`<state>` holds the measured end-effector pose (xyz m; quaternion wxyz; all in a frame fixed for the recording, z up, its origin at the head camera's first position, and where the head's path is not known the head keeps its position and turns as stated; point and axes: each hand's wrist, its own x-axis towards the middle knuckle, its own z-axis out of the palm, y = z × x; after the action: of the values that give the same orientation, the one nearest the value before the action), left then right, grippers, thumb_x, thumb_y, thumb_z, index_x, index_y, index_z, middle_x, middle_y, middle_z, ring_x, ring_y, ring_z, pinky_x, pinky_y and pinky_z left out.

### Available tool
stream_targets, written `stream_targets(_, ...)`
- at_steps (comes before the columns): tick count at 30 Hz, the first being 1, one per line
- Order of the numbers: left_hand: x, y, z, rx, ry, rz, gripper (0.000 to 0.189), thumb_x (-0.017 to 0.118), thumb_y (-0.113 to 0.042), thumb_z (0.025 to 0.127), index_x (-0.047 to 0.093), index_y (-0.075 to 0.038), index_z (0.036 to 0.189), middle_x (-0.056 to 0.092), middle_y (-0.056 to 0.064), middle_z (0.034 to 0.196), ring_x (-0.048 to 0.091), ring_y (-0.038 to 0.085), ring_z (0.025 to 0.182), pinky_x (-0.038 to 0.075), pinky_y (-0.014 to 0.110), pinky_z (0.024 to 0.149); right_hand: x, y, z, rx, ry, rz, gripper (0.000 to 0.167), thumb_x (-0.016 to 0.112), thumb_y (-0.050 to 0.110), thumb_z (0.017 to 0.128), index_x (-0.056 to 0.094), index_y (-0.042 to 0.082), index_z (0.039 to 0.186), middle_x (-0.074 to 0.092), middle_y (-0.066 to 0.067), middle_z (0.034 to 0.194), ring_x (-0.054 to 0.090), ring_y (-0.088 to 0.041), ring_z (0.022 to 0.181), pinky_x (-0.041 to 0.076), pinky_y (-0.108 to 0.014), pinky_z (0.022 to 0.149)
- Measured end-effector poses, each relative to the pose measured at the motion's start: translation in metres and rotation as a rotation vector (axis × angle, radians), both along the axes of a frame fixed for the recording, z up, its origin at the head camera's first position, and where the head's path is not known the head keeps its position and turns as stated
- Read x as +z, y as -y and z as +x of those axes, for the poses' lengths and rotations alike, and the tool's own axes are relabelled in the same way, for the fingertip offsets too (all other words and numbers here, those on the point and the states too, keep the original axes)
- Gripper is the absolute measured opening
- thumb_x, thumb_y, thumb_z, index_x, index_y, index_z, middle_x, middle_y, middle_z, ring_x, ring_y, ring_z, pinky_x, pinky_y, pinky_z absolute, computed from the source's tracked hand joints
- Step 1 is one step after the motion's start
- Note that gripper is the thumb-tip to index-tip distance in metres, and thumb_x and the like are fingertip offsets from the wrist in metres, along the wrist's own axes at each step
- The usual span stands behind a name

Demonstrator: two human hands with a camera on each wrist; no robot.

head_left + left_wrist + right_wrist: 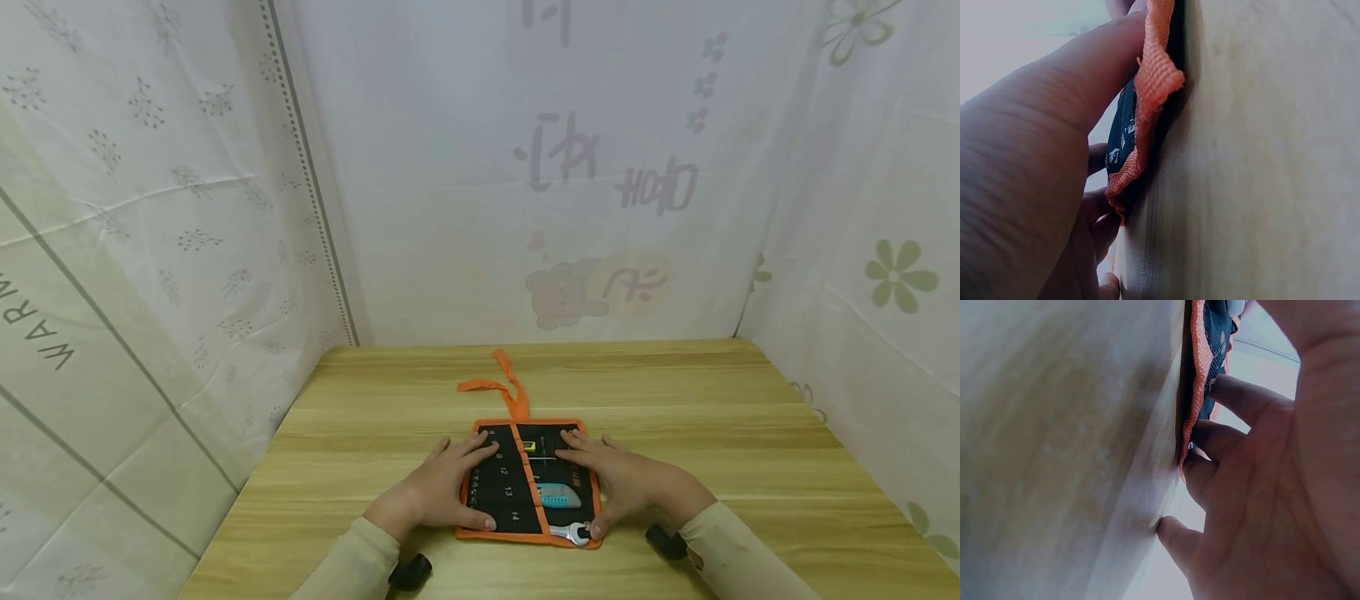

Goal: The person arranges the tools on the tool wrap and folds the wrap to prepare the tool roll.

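Observation:
A black tool pouch with orange trim [487,500] lies flat on the table, numbers printed down its left part. Its right-hand pockets hold a turquoise utility knife [559,496], a silver wrench [576,532] near the front edge and a small yellow-marked item [529,447]. My left hand [438,486] rests on the pouch's left side, fingers and thumb spread. On the opposite side, my right hand [626,477] touches the pouch with extended fingers, its thumb by the wrench end. In the right wrist view, the little finger reaches past the orange edge [1198,356] to the table.
Orange tie straps [516,393] trail from the pouch's far edge across the wooden table [360,417]. Printed cloth curtains [450,208] hang behind the table and on both sides. A black wrist strap piece [411,572] shows by the left sleeve.

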<state>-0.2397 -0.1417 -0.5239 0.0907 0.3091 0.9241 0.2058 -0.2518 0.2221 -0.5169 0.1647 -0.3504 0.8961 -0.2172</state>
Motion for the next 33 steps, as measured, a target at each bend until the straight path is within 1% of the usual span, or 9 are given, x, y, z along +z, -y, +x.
stream_targets(8,0.0,-0.001,-0.001,-0.003,-0.008,-0.007,0.117,0.076,-0.083,0.072,0.031,-0.03,0.166,0.021,0.003,0.173,0.024,0.031,0.157,0.011,0.063,0.123,0.002,0.002,0.002,-0.017,0.006,0.013,0.128,0.094,0.065,0.057,0.039,0.018,0.163,0.013,-0.007,0.174,0.012,-0.034,0.159,0.006,-0.068,0.121)
stream_targets(10,0.0,-0.001,0.0,-0.003,-0.01,-0.009,0.117,0.076,-0.083,0.072,0.031,-0.03,0.166,0.021,0.002,0.173,0.024,0.03,0.157,0.011,0.063,0.124,0.001,0.002,0.002,-0.032,0.008,0.028,0.127,0.094,0.064,0.058,0.038,0.021,0.163,0.013,-0.004,0.175,0.012,-0.033,0.159,0.008,-0.068,0.122)
stream_targets(14,0.0,-0.001,0.0,-0.001,-0.014,-0.009,0.117,0.076,-0.083,0.072,0.031,-0.03,0.166,0.021,0.002,0.173,0.024,0.031,0.156,0.011,0.062,0.124,-0.001,0.002,0.004,-0.043,-0.004,0.033,0.126,0.095,0.062,0.057,0.039,0.021,0.163,0.014,-0.005,0.175,0.013,-0.034,0.159,0.011,-0.069,0.121)
stream_targets(18,0.0,-0.001,0.002,0.006,-0.013,0.004,0.116,0.077,-0.081,0.073,0.031,-0.03,0.166,0.021,0.003,0.173,0.023,0.036,0.156,0.012,0.064,0.123,0.0,0.001,0.008,-0.056,-0.016,0.022,0.122,0.095,0.06,0.06,0.042,0.019,0.162,0.018,-0.007,0.174,0.016,-0.037,0.158,0.017,-0.068,0.12)
stream_targets(19,0.0,-0.001,0.003,0.008,-0.014,0.007,0.115,0.077,-0.081,0.073,0.032,-0.03,0.166,0.021,0.003,0.173,0.023,0.038,0.156,0.014,0.064,0.123,0.001,0.001,0.01,-0.064,-0.011,0.011,0.12,0.096,0.058,0.06,0.044,0.018,0.161,0.019,-0.008,0.173,0.017,-0.04,0.157,0.018,-0.069,0.119)
stream_targets(24,0.002,0.0,0.011,0.001,-0.021,0.033,0.104,0.079,-0.072,0.08,0.038,-0.027,0.164,0.024,0.005,0.172,0.024,0.042,0.155,0.021,0.064,0.121,0.004,0.001,0.023,-0.115,-0.008,-0.011,0.11,0.096,0.052,0.066,0.047,0.018,0.159,0.024,-0.007,0.172,0.021,-0.043,0.155,0.027,-0.068,0.116)
stream_targets(28,0.003,0.0,0.02,-0.021,-0.049,0.035,0.089,0.077,-0.064,0.087,0.045,-0.024,0.16,0.027,0.006,0.171,0.03,0.037,0.153,0.029,0.058,0.12,0.01,0.004,0.035,-0.141,0.0,-0.049,0.099,0.097,0.04,0.072,0.05,0.019,0.157,0.027,-0.006,0.171,0.027,-0.04,0.154,0.034,-0.065,0.114)
stream_targets(30,0.003,-0.001,0.025,-0.02,-0.059,0.033,0.084,0.076,-0.062,0.09,0.048,-0.024,0.159,0.028,0.005,0.171,0.032,0.035,0.153,0.034,0.056,0.118,0.013,0.005,0.041,-0.137,-0.015,-0.058,0.093,0.096,0.036,0.075,0.053,0.02,0.155,0.029,-0.005,0.17,0.031,-0.04,0.152,0.037,-0.064,0.113)
stream_targets(33,0.004,-0.002,0.032,-0.02,-0.077,0.05,0.076,0.075,-0.059,0.092,0.053,-0.023,0.155,0.031,0.005,0.169,0.033,0.033,0.152,0.037,0.054,0.116,0.017,0.007,0.049,-0.125,-0.05,-0.064,0.087,0.095,0.034,0.076,0.057,0.021,0.152,0.034,-0.005,0.168,0.037,-0.038,0.149,0.04,-0.061,0.111)
